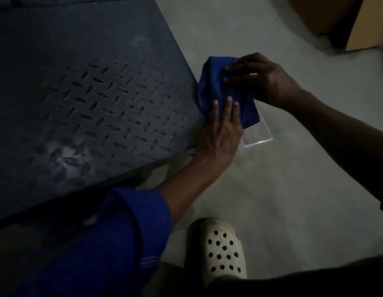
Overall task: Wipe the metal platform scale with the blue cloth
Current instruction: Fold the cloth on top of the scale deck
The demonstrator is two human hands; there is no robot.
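The metal platform scale (85,99) is a dark tread-plate slab filling the left half of the view, low on the floor. A pale dusty smear marks it near its front edge. The blue cloth (216,91) is bunched just off the scale's right corner, above the floor. My left hand (218,133) lies with straight fingers flat against the cloth's lower part. My right hand (261,79) comes in from the right and lies over the cloth's upper right part with extended fingers. Whether either thumb is hooked under the cloth is hidden.
A clear plastic tray (259,136) lies on the grey concrete floor (293,189) under the cloth. A white perforated clog (220,251) stands at bottom centre. A cardboard box (355,22) sits at the top right. A blue sleeve (126,228) covers my left forearm.
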